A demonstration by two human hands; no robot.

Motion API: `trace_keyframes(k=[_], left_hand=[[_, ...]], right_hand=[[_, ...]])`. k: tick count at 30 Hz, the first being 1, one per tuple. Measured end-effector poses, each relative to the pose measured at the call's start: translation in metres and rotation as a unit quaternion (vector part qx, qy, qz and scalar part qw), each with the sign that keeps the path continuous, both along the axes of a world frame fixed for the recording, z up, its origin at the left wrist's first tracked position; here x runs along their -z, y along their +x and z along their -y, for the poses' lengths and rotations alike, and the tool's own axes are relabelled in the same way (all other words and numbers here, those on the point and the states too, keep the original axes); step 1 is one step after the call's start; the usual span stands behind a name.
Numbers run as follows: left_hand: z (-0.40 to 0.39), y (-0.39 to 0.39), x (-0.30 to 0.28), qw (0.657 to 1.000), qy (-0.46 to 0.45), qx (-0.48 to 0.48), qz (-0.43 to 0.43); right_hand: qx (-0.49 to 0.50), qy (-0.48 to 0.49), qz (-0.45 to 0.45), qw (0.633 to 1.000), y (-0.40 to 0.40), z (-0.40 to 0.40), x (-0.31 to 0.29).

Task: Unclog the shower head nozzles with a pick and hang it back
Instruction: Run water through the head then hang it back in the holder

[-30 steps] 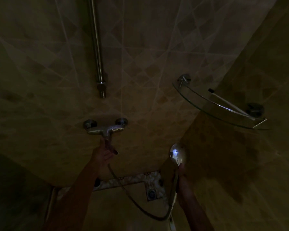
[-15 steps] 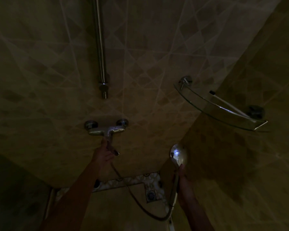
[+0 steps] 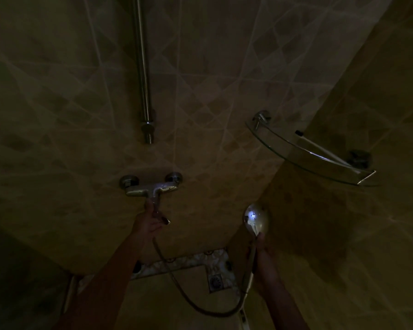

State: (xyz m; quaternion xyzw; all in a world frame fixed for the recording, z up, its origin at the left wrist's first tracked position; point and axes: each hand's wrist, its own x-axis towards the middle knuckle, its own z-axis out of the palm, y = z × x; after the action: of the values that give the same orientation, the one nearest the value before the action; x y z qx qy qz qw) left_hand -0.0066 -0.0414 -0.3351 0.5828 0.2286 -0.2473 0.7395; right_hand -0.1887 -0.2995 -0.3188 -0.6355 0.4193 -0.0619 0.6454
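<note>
Hanging back on the wall has not happened yet: the shower head is off its mount and held in the lower right of the frame, its handle clasped in the right hand, whose grip is closed around it. The left hand reaches up to the lever of the mixer tap at centre frame, thumb and fingers wrapped on the lever, so its grip is closed too. I judge the person is working the water, perhaps to test the nozzles, though no spray shows in this dim light.

No pick is visible in either hand. A thin pale stick-like thing lies on the glass corner shelf at right; whether it is the pick I cannot tell. Whether the nozzles are cleared cannot be told either, since the nozzle face is turned away from the camera.

What shows of the shower head is a rounded chrome back catching a bluish glint. Its hose loops down from below the tap, sags low and rises to the handle. The wall rail stands empty at top centre, well above both hands.
</note>
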Motion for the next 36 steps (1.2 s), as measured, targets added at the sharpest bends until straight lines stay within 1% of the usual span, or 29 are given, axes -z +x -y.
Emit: trace_keyframes(k=[3, 5, 7, 9, 14, 17, 22, 25, 28, 31, 36], left_hand=[[-0.001, -0.001, 0.001, 1.0, -0.002, 0.002, 0.01], [-0.001, -0.002, -0.003, 1.0, -0.005, 0.0, -0.001], [-0.001, -0.002, -0.006, 1.0, -0.011, -0.006, -0.005], [-0.002, -0.002, -0.004, 1.0, -0.006, -0.005, -0.01], [-0.003, -0.003, -0.007, 1.0, 0.021, 0.007, -0.004], [-0.004, -0.004, -0.007, 1.0, 0.011, -0.006, 0.0], [-0.002, -0.005, -0.011, 1.0, 0.027, -0.002, 0.001], [-0.003, -0.005, -0.006, 1.0, 0.011, 0.002, 0.0], [-0.005, -0.003, 0.0, 1.0, -0.01, 0.008, 0.011], [-0.005, -0.002, 0.0, 1.0, 0.001, -0.001, 0.014], [-0.005, 0.002, 0.012, 1.0, 0.001, -0.009, 0.004]], right_hand=[[-0.004, -0.021, -0.024, 0.999, 0.002, -0.001, -0.002], [0.0, -0.03, -0.03, 0.999, 0.002, -0.003, -0.002], [0.016, -0.034, -0.029, 0.999, 0.002, -0.003, -0.002], [0.03, -0.037, -0.047, 0.998, 0.002, -0.004, -0.003], [0.017, -0.055, -0.018, 0.998, 0.002, -0.006, -0.005], [0.005, -0.044, 0.007, 0.999, 0.001, -0.008, -0.013], [-0.013, -0.052, -0.004, 0.999, 0.002, -0.01, -0.011], [-0.012, -0.074, -0.001, 0.997, 0.002, -0.011, -0.011], [-0.003, -0.069, -0.015, 0.998, 0.003, -0.01, -0.007], [-0.011, -0.067, -0.016, 0.998, 0.005, -0.008, -0.001], [-0.002, -0.038, -0.032, 0.999, 0.007, -0.009, -0.004]])
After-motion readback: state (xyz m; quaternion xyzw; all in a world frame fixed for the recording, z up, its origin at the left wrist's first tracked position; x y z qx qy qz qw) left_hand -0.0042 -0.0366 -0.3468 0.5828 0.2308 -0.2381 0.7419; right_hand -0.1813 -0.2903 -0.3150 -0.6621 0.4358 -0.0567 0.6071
